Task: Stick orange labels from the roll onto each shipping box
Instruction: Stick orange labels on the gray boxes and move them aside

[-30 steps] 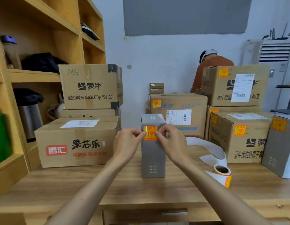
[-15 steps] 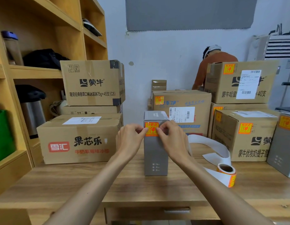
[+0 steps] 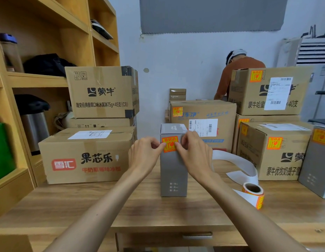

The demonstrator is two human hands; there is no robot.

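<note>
Both hands meet at the upper front of a tall grey box (image 3: 173,171) that stands upright on the wooden surface (image 3: 158,211). The left hand (image 3: 146,153) is curled, its fingers bent in toward the palm, and its fingertips (image 3: 160,147) press on the left edge of an orange label (image 3: 169,144). The right hand (image 3: 193,151) is curled in the same way, its fingertips (image 3: 178,148) pressing on the right side of that label and partly covering its lower right corner. Neither hand grips anything; both only push flat against the label and the box face.

The label sits near the top of the grey box's front, square in shape, bright orange with red print, and appears to lie flat against the cardboard. The box's lower front carries three small pale marks.

The label roll (image 3: 253,194) lies on the surface to the right of the grey box, apart from it, with a long white backing strip (image 3: 238,164) curling up and back behind the right wrist. Brown boxes to the right already show orange labels, among them one near the roll (image 3: 278,151). On the left, a low brown box (image 3: 85,155) with a white slip on top shows no orange label on its visible faces.
</note>
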